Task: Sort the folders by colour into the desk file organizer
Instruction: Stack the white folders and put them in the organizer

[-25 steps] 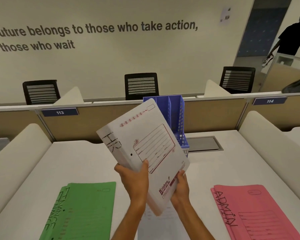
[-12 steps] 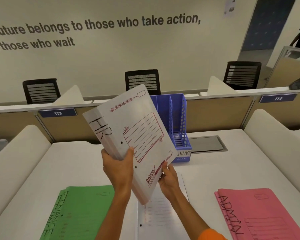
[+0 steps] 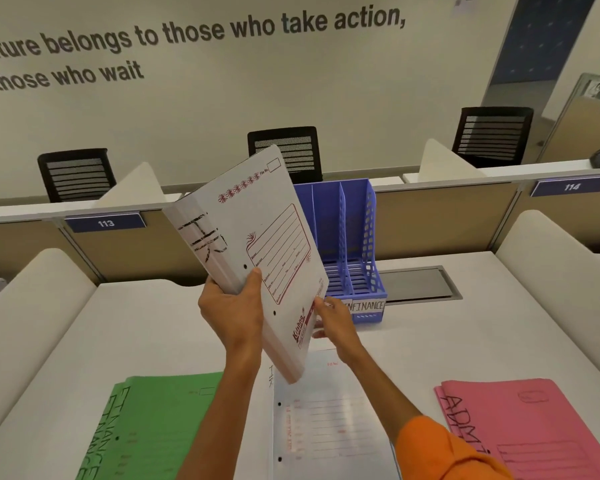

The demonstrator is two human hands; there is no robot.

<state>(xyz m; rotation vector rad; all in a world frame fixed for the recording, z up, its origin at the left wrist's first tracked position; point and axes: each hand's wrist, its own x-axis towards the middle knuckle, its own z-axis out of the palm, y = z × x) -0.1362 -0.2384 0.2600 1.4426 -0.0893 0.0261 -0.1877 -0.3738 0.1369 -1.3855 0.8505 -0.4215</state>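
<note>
White card folders marked HR are held as a tilted stack above the middle of the surface, just in front of the blue organizer at its far edge. The left side is gripped by the left hand, thumb on the cover; the lower right edge is pinched by the right hand. The stack is judged light, flexible and prone to fanning, so both side edges are best clamped together.

White folders red print; green folders; pink folders; blue perforated organizer; orange sleeve
</note>
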